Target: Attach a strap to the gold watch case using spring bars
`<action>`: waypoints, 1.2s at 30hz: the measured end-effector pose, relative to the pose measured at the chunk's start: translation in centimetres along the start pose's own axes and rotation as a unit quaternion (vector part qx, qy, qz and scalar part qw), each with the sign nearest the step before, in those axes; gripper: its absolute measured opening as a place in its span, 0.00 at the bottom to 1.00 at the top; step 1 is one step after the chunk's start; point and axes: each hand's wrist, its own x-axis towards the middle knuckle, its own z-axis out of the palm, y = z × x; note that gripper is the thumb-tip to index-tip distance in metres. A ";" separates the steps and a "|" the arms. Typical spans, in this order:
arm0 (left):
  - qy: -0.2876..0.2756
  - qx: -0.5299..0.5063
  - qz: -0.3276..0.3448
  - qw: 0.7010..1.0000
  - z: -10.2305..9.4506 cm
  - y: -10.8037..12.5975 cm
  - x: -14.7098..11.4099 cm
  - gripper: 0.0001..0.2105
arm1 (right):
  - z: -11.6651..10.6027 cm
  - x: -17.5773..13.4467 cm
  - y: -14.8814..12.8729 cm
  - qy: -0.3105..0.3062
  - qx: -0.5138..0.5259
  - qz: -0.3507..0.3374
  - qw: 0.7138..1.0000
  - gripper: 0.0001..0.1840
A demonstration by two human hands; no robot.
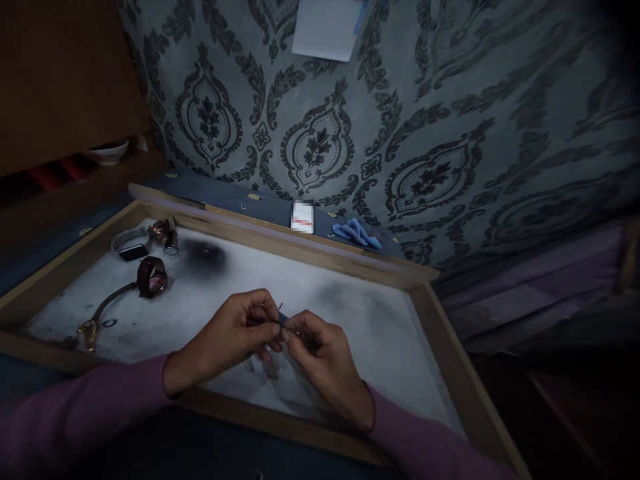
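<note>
Above the white floor of a shallow wooden tray (463, 373), my two hands meet fingertip to fingertip. My left hand (233, 337) is closed in a pinch on a thin dark strip (281, 308), whose end pokes up between the hands. Thumb and fingers of my right hand (325, 353) pinch the same strip from the other side. Most of it is hidden by the fingers, and its kind is unclear. At the tray's left lie a grey-banded watch (134, 252), a brown-strapped watch (151, 277) and a copper-coloured watch (163, 233).
Near the left corner are a dark strap with gold-coloured metal (90, 330) and a small black ring (109, 323). Behind the tray lie a blue cloth (357, 233) and a small white-and-red box (303, 217). A patterned wall (317, 147) rises behind.
</note>
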 end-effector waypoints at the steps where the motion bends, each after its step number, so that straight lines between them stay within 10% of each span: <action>1: 0.000 0.003 0.003 1.000 0.0 -0.1 0.0 0.06 | 0.0 0.0 0.1 0.001 -0.002 0.002 1.000 0.06; 36: 0.011 -0.072 -0.125 0.989 -0.6 0.6 0.3 0.07 | 0.2 -0.1 0.3 -0.016 -0.003 -0.020 1.000 0.06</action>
